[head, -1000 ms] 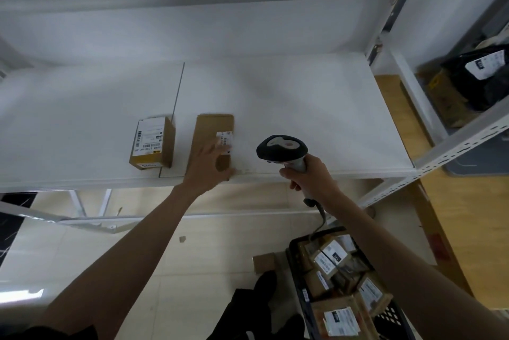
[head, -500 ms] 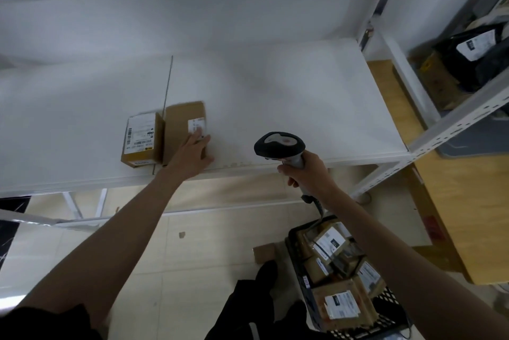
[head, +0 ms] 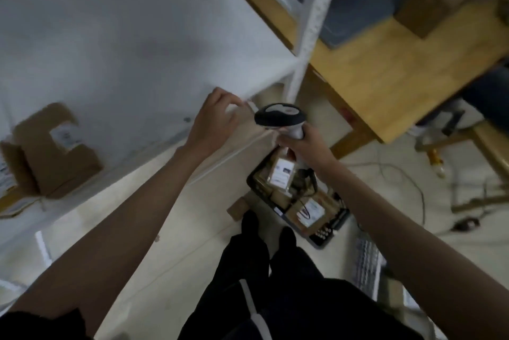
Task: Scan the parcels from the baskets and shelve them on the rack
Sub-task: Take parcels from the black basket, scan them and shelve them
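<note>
Right hand [head: 304, 147] grips scanner [head: 281, 119] above basket [head: 325, 232].

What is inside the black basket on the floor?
The black basket holds several brown parcels with white labels. The right hand with the scanner covers its far end, and lower layers are hidden.

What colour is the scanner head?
Black with a light grey top panel; the scanner shows best in the head view, gripped by the right hand.
</note>
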